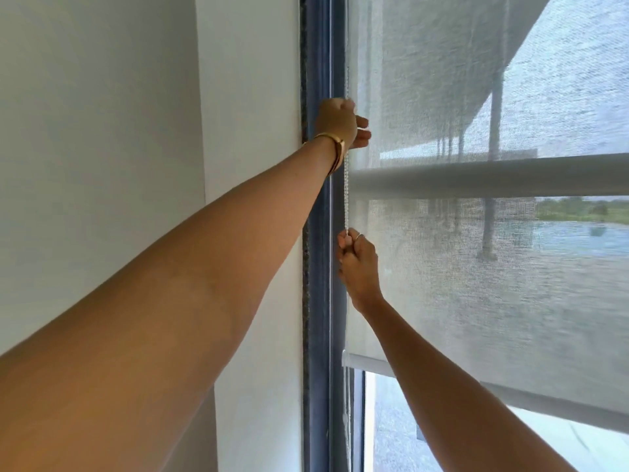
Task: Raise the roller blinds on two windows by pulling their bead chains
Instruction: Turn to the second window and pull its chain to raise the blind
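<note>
A white bead chain (346,195) hangs down the left edge of a sheer white roller blind (476,284). My left hand (338,122) is high up at the chain, thumb and forefinger pinched on it, the other fingers spread toward the fabric. Lower down, my right hand (357,260) is closed in a fist around the same chain. The blind's bottom bar (360,361) hangs tilted below my right forearm, with bare glass under it. More chain (347,420) dangles below the bar.
A dark blue window frame (321,301) runs vertically beside a white wall (136,131). A horizontal window bar (493,177) shows behind the fabric. Outside are a building's overhang, posts and water.
</note>
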Motion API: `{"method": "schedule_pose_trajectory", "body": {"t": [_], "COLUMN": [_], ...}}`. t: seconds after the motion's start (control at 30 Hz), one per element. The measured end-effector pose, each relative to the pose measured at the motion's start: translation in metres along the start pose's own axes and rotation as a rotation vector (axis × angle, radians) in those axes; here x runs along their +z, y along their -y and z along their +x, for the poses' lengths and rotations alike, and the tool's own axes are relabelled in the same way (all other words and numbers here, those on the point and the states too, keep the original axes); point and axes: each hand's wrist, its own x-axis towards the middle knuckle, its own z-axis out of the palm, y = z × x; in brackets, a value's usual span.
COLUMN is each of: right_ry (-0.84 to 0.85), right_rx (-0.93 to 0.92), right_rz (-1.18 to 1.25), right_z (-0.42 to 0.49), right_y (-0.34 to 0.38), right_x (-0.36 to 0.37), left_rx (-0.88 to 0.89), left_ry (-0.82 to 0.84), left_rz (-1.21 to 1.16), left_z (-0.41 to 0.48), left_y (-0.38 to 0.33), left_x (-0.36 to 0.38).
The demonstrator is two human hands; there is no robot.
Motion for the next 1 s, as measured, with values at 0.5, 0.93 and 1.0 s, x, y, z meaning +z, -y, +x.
{"method": "schedule_pose_trajectory", "body": {"t": [0.5, 0.93, 1.0], "right_ry": [0.384, 0.181, 0.162], "right_rx": [0.385, 0.240, 0.185], "right_rz": [-0.049, 0.061, 0.024], "right_z": [-0.009, 0.081, 0.100], "right_y": [0.002, 0.097, 0.119], "right_x": [-0.022, -0.024, -0.023], "left_rx": [0.168, 0.285, 0.283], "left_ry": [-0.214, -0.234, -0.224], "left_rz": [0.226, 0.196, 0.173], "left_z": [-0.015, -0.033, -0.037], "left_y": [0.022, 0.041, 0.047], "left_x": [-0.013, -0.008, -0.006]}}
